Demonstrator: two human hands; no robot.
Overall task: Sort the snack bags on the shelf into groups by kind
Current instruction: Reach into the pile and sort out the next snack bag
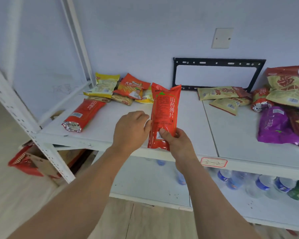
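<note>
Currently the right hand holds a red bag upright, the left hand touching; next, lay it beside the matching bag far left.

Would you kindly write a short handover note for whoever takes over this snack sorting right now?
Right hand grips the long red bag upright above the shelf. Left hand touches its edge, fingers curled.
Matching red bag lies at the left, beside a yellow-orange pile.
Tan bags and a mixed heap with a purple bag lie at the right.
Left: lay the held bag by its match, then sort the heap.
</note>
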